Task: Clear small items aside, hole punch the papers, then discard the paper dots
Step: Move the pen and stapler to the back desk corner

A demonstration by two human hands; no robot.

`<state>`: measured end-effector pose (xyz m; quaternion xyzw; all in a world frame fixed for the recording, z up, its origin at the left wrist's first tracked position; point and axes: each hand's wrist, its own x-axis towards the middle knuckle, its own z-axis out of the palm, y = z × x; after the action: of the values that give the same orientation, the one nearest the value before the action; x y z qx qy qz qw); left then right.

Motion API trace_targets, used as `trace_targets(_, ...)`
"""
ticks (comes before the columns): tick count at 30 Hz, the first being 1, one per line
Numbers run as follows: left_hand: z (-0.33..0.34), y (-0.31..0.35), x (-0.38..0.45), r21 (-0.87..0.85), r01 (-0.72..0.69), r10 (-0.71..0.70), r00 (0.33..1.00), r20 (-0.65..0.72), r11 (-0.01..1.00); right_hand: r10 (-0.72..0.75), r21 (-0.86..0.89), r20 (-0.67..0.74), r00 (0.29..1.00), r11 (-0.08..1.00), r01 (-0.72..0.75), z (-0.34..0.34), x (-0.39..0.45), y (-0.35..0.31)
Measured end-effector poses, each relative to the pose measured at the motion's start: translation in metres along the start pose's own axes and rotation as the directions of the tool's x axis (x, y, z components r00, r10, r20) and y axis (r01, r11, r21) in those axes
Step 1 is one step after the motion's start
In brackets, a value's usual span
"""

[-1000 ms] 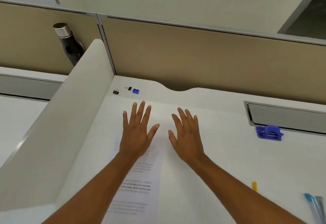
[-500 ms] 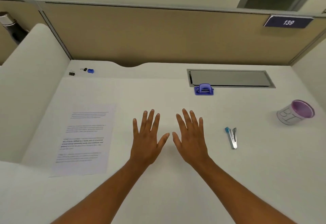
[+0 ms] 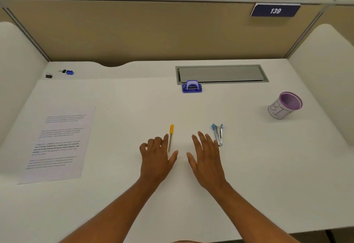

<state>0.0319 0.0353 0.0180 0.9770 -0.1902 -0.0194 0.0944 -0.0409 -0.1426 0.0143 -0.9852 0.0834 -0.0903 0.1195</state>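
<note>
Both hands are sliding nearer, the left hand (image 3: 158, 156) now curling unclenched beside the pen (image 3: 170, 139), the right hand (image 3: 206, 154) spreading empty by the stapler (image 3: 218, 134), probably starting to clear them.

Bright, even overhead light; soft faint shadows under the forearms; printed text blurred; wide-angle bending at far corners.

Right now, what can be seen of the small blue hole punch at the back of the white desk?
The small blue hole punch looks like glossy plastic, with an arched handle over a flat, wider base and a dark slot at its front. It sits upright on the white desk, its far side against or overlapping the front edge of the grey recessed panel. Neither hand touches it; no paper is in it.
</note>
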Motion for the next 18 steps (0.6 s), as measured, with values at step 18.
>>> trace_targets(18, -0.001, 0.014, 0.065, -0.146, 0.256, -0.225, 0.954, 0.196, 0.956, 0.552, 0.355, 0.098, 0.828, 0.758, -0.548, -0.003, 0.068, 0.072)
